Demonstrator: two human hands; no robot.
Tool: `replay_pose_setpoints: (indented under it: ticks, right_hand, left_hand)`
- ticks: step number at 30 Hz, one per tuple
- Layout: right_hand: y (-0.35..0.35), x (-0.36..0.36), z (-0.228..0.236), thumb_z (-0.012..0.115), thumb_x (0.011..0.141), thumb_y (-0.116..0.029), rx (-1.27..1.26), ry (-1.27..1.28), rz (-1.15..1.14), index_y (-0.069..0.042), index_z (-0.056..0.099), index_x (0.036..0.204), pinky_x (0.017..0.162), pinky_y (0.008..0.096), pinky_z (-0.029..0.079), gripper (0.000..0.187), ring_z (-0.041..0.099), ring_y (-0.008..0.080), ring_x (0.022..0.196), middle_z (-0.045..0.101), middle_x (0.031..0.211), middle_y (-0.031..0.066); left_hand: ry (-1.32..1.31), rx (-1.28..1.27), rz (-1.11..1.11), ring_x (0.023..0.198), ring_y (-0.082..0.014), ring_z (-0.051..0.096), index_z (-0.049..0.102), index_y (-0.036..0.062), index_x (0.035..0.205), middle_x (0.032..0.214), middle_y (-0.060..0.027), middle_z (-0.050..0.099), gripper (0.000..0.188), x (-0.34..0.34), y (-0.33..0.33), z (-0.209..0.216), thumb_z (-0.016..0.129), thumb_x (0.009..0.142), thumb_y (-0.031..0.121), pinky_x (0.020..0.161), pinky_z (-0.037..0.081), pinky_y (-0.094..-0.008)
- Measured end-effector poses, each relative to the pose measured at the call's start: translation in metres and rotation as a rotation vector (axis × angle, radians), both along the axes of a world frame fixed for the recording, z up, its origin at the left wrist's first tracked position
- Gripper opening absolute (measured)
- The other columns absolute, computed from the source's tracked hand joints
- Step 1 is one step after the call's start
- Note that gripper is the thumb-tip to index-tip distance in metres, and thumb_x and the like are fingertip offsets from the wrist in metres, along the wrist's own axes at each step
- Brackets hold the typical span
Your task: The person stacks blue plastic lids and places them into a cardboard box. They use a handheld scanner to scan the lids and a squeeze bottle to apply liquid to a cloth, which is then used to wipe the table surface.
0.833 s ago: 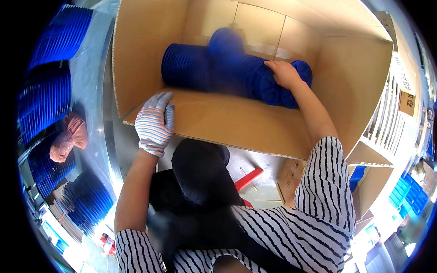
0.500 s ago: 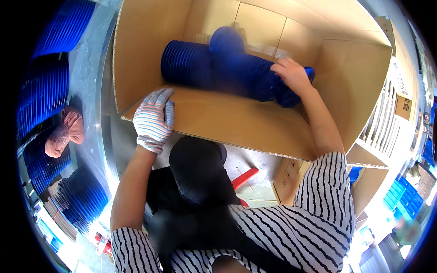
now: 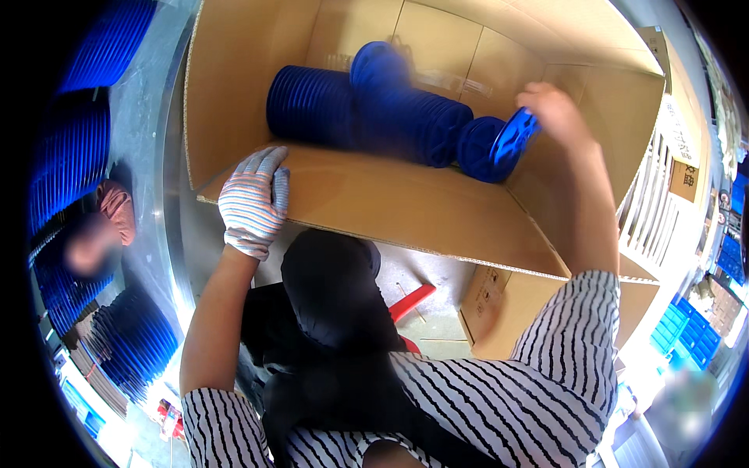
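Blue disc (image 3: pixel 513 147), round with a slotted face, is tilted at the right end of a row of blue discs (image 3: pixel 312 108) inside the cardboard box (image 3: pixel 243 86). Its lower edge is near the end disc (image 3: pixel 477 148); can't tell if they touch. Bare right hand (image 3: pixel 555 117) is at its upper edge, fingers curled; motion blur, so can't tell if it's pinching the rim. Gloved left hand (image 3: pixel 255 201) lies flat on the left end of the near flap (image 3: pixel 390 204), fingers straight and pressed together. Row lies on its side along the box; its middle is smeared, with a round blue shape (image 3: pixel 376 66) above it. In the way: near flap sits between the person's body and the row, box's right wall is close by the right hand. Around: blue stacks (image 3: pixel 72 148) far left with a pinkish cloth (image 3: pixel 117 209) by them, red bar (image 3: pixel 412 303) below the flap, second cardboard box (image 3: pixel 511 308) below right, blue crates (image 3: pixel 693 334) far right.
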State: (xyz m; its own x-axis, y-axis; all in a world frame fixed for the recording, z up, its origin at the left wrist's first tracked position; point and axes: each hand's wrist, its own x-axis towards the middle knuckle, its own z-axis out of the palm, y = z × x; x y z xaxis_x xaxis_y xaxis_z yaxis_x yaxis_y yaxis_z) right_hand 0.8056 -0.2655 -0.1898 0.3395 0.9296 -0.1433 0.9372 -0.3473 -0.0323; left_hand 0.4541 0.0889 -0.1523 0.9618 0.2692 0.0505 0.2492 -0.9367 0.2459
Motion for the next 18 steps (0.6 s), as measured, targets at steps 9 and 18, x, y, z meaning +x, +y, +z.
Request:
replay_pose_setpoints:
  ticks: [9, 18]
  right_hand:
    - [0.016, 0.002, -0.169, 0.056, 0.092, -0.034, -0.236, 0.317, -0.574, -0.013, 0.066, 0.118, 0.097, 0.0425, 0.047, 0.035, 0.057, 0.0334, 0.116, 0.063, 0.123, 0.0126]
    - [0.035, -0.024, -0.182, 0.042, 0.097, -0.053, -0.465, 0.211, -0.712, -0.015, 0.067, 0.117, 0.102, 0.0434, 0.043, 0.05, 0.053, 0.0336, 0.122, 0.057, 0.129, 0.0126]
  left_hand:
    - [0.002, -0.023, 0.006, 0.106, -0.0366, 0.062, 0.065, 0.0071, 0.115, 0.112, -0.0177, 0.067, 0.029, 0.0, 0.002, -0.001, 0.054, 0.09, 0.016, 0.094, 0.049, -0.0424]
    - [0.021, -0.032, 0.022, 0.104, -0.0375, 0.063, 0.065, 0.0071, 0.114, 0.111, -0.0181, 0.067, 0.03, 0.002, 0.002, -0.001, 0.055, 0.088, 0.017, 0.093, 0.049, -0.043]
